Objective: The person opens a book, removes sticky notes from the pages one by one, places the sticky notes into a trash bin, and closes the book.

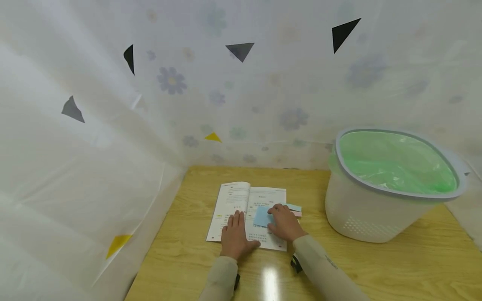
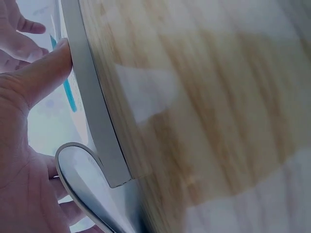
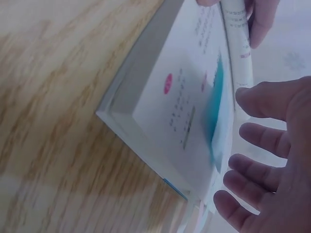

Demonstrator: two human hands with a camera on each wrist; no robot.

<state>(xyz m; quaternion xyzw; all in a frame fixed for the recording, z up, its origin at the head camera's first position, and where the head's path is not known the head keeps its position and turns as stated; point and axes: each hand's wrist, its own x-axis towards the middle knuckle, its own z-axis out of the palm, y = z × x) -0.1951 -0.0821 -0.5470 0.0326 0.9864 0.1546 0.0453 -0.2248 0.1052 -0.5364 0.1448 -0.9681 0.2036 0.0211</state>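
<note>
White glare streaks the table (image 1: pixel 180 259); wrist views blur.

Print (image 1: pixel 237 195) on the open book (image 1: pixel 248 204) is illegible.

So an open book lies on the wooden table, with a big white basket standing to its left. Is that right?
Not quite: the white basket stands to the right of the open book, as the head view shows. The book does lie on the wooden table.
</note>
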